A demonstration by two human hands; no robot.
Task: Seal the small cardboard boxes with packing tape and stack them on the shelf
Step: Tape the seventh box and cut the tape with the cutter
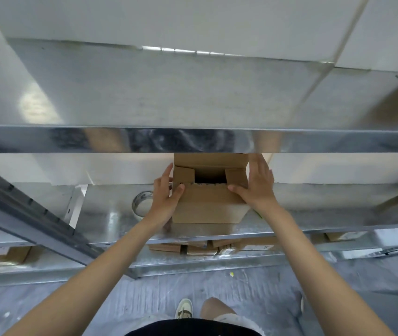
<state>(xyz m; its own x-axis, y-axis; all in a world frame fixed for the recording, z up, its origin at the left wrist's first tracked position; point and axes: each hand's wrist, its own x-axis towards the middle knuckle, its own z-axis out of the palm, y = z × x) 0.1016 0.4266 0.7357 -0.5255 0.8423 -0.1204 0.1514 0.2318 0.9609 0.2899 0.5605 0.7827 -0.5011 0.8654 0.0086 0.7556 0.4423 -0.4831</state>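
Note:
A small brown cardboard box [207, 209] stands on the middle metal shelf [314, 214], its top flaps partly folded with a dark gap in the centre. My left hand [165, 197] holds the box's left side, thumb pressing on the near flap. My right hand [257, 184] lies against the right side with straight fingers, thumb on the near flap. A roll of clear packing tape [141, 202] lies flat on the shelf just left of my left hand.
The upper shelf's metal front rail [193, 140] hangs close above the box. A diagonal steel brace [30, 214] runs at the left. Several sealed cardboard boxes [193, 248] sit on the lower shelf. My shoe [184, 309] stands on the grey floor.

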